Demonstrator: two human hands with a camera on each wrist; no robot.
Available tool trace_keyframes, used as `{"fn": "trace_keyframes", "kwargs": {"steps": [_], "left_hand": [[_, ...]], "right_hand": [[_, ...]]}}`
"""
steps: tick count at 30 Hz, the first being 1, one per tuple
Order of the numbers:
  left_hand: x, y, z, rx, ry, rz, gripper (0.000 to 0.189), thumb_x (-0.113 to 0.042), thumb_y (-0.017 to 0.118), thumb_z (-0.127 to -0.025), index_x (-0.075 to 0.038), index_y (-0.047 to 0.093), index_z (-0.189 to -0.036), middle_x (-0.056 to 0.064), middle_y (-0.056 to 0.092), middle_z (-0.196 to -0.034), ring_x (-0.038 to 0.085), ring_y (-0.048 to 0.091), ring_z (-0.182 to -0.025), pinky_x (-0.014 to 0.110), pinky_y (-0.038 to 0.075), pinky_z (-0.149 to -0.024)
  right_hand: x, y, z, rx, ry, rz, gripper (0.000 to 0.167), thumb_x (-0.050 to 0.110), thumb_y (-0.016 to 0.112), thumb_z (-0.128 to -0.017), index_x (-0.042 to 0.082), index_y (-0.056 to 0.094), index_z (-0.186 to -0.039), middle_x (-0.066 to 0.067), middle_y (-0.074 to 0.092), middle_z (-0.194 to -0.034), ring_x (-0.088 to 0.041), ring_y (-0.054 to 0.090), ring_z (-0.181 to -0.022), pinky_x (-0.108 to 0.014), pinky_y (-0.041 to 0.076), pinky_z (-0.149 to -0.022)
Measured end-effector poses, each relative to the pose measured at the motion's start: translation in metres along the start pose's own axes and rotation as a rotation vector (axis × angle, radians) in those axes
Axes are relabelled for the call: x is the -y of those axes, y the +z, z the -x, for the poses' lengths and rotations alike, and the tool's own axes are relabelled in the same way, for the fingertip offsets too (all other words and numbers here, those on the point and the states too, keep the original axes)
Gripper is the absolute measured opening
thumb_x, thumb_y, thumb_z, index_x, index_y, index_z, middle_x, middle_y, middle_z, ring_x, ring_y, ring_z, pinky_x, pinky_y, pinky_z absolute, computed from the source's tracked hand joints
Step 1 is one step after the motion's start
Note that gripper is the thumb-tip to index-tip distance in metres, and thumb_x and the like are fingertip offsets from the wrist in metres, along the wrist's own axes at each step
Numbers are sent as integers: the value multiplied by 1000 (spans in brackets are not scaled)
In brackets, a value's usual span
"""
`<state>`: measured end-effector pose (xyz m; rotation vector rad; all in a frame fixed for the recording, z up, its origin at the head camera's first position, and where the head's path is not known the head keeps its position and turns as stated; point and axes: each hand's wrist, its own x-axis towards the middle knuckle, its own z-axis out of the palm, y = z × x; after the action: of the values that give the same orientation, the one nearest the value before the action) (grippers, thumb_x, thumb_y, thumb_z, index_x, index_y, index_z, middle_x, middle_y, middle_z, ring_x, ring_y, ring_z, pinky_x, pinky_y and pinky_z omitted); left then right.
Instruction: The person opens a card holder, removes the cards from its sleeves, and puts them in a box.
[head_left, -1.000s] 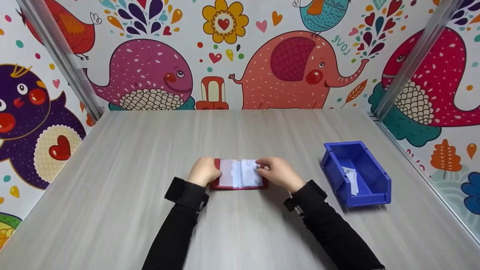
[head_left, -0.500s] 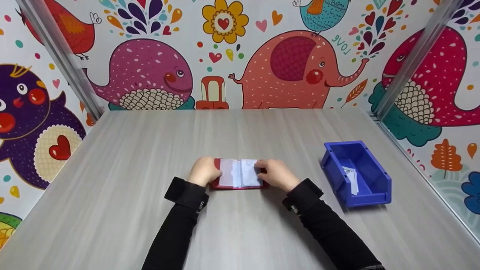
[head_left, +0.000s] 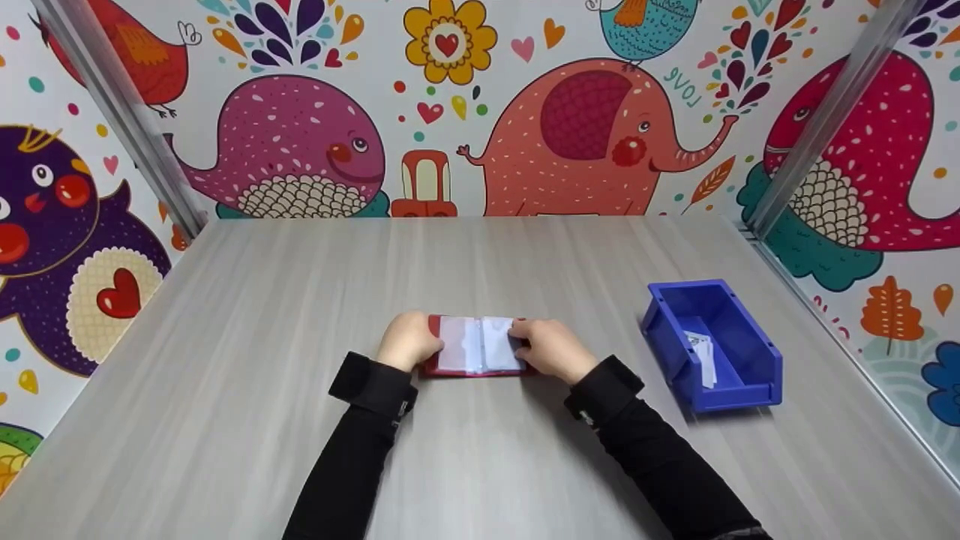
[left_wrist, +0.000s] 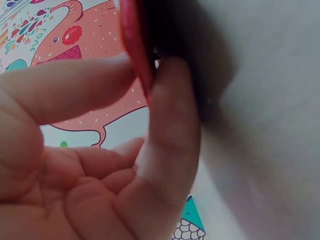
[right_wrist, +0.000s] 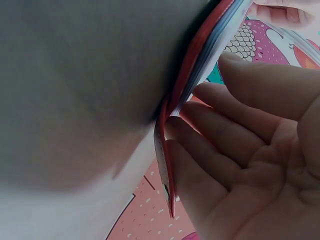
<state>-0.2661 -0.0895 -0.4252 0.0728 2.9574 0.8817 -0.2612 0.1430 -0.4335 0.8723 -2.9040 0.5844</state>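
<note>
A small red card holder [head_left: 433, 367] lies spread on the table, its clear sleeve pages [head_left: 501, 349] turned to both sides. My left hand [head_left: 407, 343] pinches the left cover between thumb and fingers. The left wrist view shows this red cover [left_wrist: 136, 42] edge-on, the thumb on one face and a finger on the other. My right hand [head_left: 556, 349] touches the pages at the right side. In the right wrist view its thumb [right_wrist: 235, 62] is at the page stack [right_wrist: 212, 50], while its other fingertips rest along the page edges and the red cover flap [right_wrist: 167, 165].
A blue plastic bin [head_left: 739, 337] stands on the table to the right, with several white cards or slips [head_left: 703, 358] inside. Walls with cartoon animals enclose the pale wooden table [head_left: 262, 300] at the back and sides.
My right hand has shifted slightly left, its fingers further over the right page. The left hand and the card holder stay in place.
</note>
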Motion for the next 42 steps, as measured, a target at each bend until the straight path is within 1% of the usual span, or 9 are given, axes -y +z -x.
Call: {"fn": "trace_keyframes", "kwargs": {"steps": [4, 7, 10, 14, 18, 22, 31, 38, 42], "left_hand": [[1, 1, -1, -3, 8, -6, 14, -4, 68, -74, 5, 66, -84, 14, 66, -84, 26, 56, -75, 39, 51, -76], [1, 1, -1, 5, 5, 0, 13, -4, 67, -74, 5, 66, -83, 14, 65, -83, 25, 55, -75, 39, 51, -75], [0, 1, -1, 9, 1, 5, 12, -4, 67, -74, 4, 66, -83, 13, 64, -82, 25, 55, -75, 39, 51, -75], [0, 0, -1, 7, 4, 1, 14, -4, 68, -74, 5, 66, -84, 13, 64, -83, 26, 56, -76, 39, 51, -76], [0, 1, -1, -1, 10, -4, 14, -4, 68, -74, 6, 66, -84, 15, 66, -84, 27, 58, -77, 40, 51, -77], [0, 1, -1, -6, 12, -6, 14, -5, 69, -74, 5, 66, -84, 15, 66, -85, 28, 60, -78, 41, 51, -78], [0, 0, -1, 6, 17, -7, 7, -4, 65, -74, 3, 64, -78, 11, 61, -78, 23, 50, -72, 39, 50, -75], [1, 0, -1, 0, 35, -4, 13, -5, 66, -74, 5, 65, -82, 15, 64, -83, 26, 55, -75, 41, 51, -77], [3, -1, 0, -10, 30, 5, 13, -5, 68, -74, 4, 64, -82, 13, 64, -82, 28, 58, -76, 41, 50, -77]], "right_hand": [[0, -1, 1, 3, -12, 8, 19, -5, 71, -79, 5, 55, -78, -9, 57, -75, -24, 49, -69, -38, 45, -68], [1, -1, 3, 5, 4, -4, 12, -4, 72, -80, 2, 65, -87, -14, 68, -89, -27, 58, -75, -42, 50, -72], [2, -2, 4, 11, 10, -17, 15, -4, 72, -80, 1, 69, -94, -15, 69, -94, -30, 61, -78, -45, 51, -74], [3, -1, 3, 14, -15, -23, 13, -4, 72, -80, 2, 66, -90, -10, 62, -79, -26, 56, -73, -43, 49, -70], [4, 0, 3, 1, -59, -19, 13, -6, 71, -79, 2, 63, -85, -7, 57, -74, -23, 51, -69, -39, 46, -66], [6, 0, 4, -1, -78, -12, 13, -5, 70, -79, 2, 67, -89, -7, 60, -78, -22, 53, -71, -39, 48, -68], [8, 1, 5, -1, -91, -29, 24, -5, 71, -79, 1, 73, -103, -10, 71, -104, -27, 66, -87, -41, 53, -80], [8, 2, 3, 7, -106, -30, 17, -7, 69, -79, 4, 69, -92, -7, 66, -87, -20, 54, -73, -37, 49, -69], [9, 2, 3, 18, -99, -37, 20, -7, 68, -80, 3, 72, -97, -8, 70, -96, -20, 58, -79, -38, 51, -74]]}}
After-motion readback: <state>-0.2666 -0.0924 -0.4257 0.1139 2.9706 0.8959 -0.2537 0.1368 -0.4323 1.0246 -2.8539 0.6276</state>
